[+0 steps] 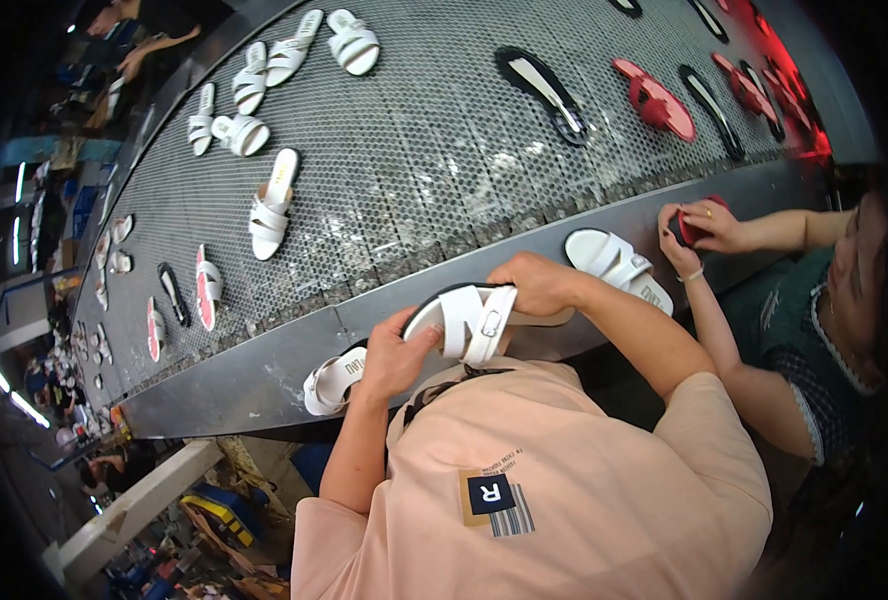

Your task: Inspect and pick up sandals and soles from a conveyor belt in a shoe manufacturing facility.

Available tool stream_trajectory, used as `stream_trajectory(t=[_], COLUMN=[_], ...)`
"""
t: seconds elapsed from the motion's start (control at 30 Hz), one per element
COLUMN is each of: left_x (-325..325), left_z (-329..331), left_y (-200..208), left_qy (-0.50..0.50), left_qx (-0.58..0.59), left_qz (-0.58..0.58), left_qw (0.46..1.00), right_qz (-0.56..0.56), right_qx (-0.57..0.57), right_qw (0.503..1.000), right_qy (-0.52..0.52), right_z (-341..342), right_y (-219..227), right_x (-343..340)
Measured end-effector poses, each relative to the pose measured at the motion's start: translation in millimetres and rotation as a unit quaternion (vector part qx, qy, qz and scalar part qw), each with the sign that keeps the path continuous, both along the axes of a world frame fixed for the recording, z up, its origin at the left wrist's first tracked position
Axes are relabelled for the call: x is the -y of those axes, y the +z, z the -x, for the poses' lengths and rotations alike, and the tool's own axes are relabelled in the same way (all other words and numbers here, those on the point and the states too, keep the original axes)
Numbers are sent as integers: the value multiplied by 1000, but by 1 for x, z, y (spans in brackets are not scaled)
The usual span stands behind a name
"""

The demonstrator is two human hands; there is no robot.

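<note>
A white slide sandal [461, 322] with crossed straps is held in front of my body, at the near edge of the conveyor. My left hand [401, 350] is closed round one end, its thumb on the insole. Closed round the other end is my right hand [536, 286]; some of its fingers are hidden. One white sandal [332, 383] rests on the metal ledge beside my left wrist. Another white sandal [619, 268] lies on the ledge just beyond my right forearm.
The mesh conveyor belt [394, 170] carries several white sandals [272, 205], black soles [544, 92] and red sandals [654, 100]. At the right, a co-worker's hands [702, 228] hold a red and black piece. A pale beam [144, 495] stands at lower left.
</note>
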State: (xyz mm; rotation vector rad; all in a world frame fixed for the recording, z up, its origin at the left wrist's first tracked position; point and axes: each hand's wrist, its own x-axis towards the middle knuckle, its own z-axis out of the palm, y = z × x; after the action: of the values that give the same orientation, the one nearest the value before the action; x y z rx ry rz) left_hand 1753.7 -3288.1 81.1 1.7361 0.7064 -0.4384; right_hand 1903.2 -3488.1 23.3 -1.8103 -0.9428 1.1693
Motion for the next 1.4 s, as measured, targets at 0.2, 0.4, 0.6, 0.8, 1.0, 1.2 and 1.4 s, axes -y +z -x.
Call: stream_trajectory(t=[0.2, 0.4, 0.6, 0.8, 1.0, 1.2, 1.4], left_x=[-4, -14, -69, -190, -322, -490, -640], left_z=[16, -92, -67, 137, 285, 328, 306], left_y=[-53, -55, -50, -58, -65, -67, -81], left_qy=[162, 319, 330, 591, 744, 766, 725], left_qx=[9, 107, 183, 191, 120, 125, 111], left_qz=[125, 293, 117, 19, -27, -38, -49], left_qw=[979, 895, 919, 783, 657, 629, 678], right_qz=[-30, -44, 6, 40, -9, 27, 180], right_qx=[168, 28, 114, 113, 256, 360, 334], right_qw=[979, 937, 968, 977, 967, 918, 922], right_qy=[-111, -346, -224, -175, -19, 167, 78], right_z=[-17, -9, 47, 77, 103, 188, 199], right_y=[-7, -21, -55, -42, -11, -13, -17], right_x=[26, 55, 47, 11, -107, -230, -221])
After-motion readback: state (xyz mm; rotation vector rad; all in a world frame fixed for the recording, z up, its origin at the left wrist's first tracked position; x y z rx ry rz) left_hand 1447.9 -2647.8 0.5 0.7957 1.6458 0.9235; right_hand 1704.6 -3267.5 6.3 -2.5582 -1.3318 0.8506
